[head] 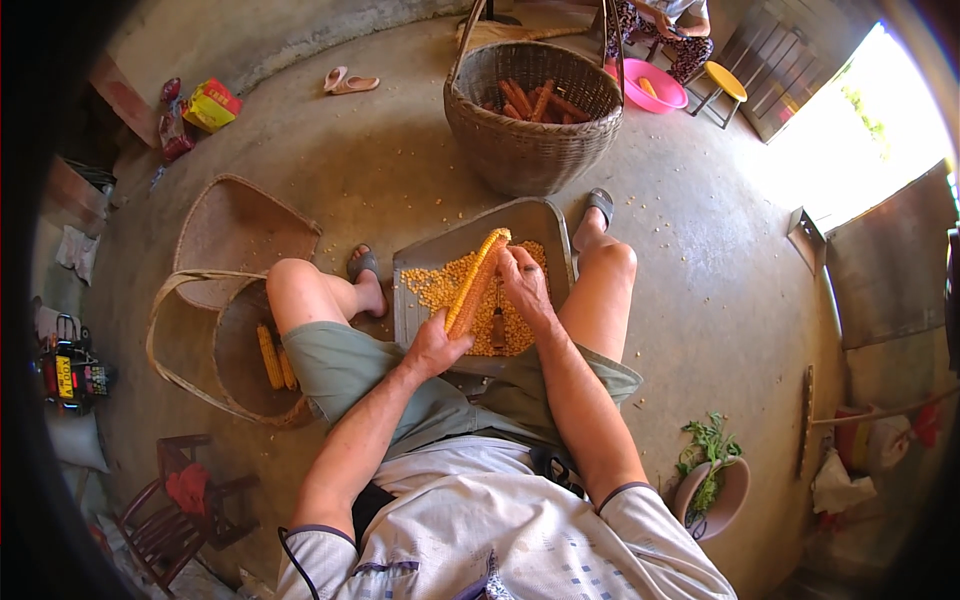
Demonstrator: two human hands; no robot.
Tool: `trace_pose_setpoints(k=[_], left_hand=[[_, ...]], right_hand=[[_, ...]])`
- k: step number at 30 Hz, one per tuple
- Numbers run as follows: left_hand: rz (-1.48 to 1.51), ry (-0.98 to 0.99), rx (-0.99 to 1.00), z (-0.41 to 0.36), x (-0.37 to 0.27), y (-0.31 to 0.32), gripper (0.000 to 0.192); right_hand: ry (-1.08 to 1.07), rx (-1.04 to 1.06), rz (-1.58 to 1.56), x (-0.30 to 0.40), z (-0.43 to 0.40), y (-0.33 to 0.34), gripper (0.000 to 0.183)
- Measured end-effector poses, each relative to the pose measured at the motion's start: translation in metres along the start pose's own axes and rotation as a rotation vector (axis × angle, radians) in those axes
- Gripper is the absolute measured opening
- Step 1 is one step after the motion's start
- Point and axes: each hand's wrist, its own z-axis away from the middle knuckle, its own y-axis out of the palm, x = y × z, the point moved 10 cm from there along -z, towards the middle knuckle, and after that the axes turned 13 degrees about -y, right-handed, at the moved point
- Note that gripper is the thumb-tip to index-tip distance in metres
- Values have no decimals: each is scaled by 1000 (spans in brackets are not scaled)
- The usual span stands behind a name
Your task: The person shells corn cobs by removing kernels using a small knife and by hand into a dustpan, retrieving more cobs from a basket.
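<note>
A partly shelled corn cob (474,289) slants over a grey tray (405,300) between the knees. My left hand (437,345) is closed around its lower end. At its upper end, my right hand (523,277) has its fingers against the bared side; whether they grip the cob is unclear. Yellow kernels remain along the cob's left edge. Loose corn kernels (435,285) lie spread in the tray, and a wooden-handled tool (498,328) rests among them below the cob.
A wicker basket (532,150) of reddish bare cobs stands ahead. At left are a handled basket (247,337) with corn cobs (270,356) and a woven scoop (225,225). A seated person (675,37) is beyond, near a pink basin (656,82). Greens fill a bucket (731,495) at lower right.
</note>
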Motion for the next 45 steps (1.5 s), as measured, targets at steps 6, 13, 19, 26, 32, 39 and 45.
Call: trace_pose_setpoints(k=[6,13,19,26,32,39,45], left_hand=[[-91,90,-226,-4,3,-16,48],[-111,156,-262,-1,-4,-11,45],[634,-344,387,-4,19,31,35],[128,137,93,-4,3,21,34],[-97,82,-59,5,-16,24,35],[5,140,-100,9,-20,16,37],[33,8,23,-1,1,24,35]], right_hand=[[64,-33,0,-2,10,16,70],[195,-40,-480,-2,16,34,50],[141,-4,-712,-3,12,35,32],[302,-80,-709,-1,26,50,29],[306,-239,-645,-11,29,35,27],[347,-259,-662,-20,33,40,26],[417,-279,-642,-37,35,44,24]])
